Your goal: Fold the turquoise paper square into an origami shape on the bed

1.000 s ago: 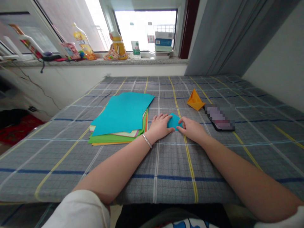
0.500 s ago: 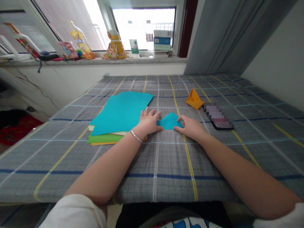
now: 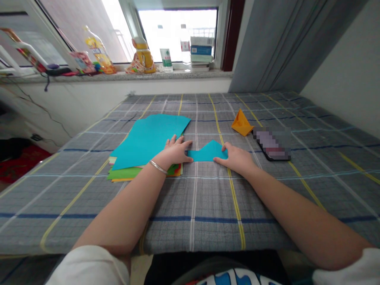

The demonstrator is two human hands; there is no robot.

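Note:
A small folded blue paper [image 3: 208, 152] lies flat on the checked cloth, with a pointed peak at its back edge and a strip running left. My left hand [image 3: 177, 151], a silver bangle on its wrist, has its fingers spread; thumb and forefinger touch the strip's left end, the other fingers rest over the blue sheets. My right hand [image 3: 236, 157] holds the paper's right end between thumb and curled fingers. Beside my left hand lies a stack of blue sheets [image 3: 148, 138] over green and orange ones.
A folded orange paper piece [image 3: 242, 123] stands at the back right, close to a phone [image 3: 271, 144]. Bottles, a tube [image 3: 166, 58] and boxes [image 3: 202, 51] line the windowsill behind the cloth-covered surface [image 3: 178, 229].
My left hand has shifted left to the end of the strip, so more of the folded blue paper shows. My right hand has barely moved.

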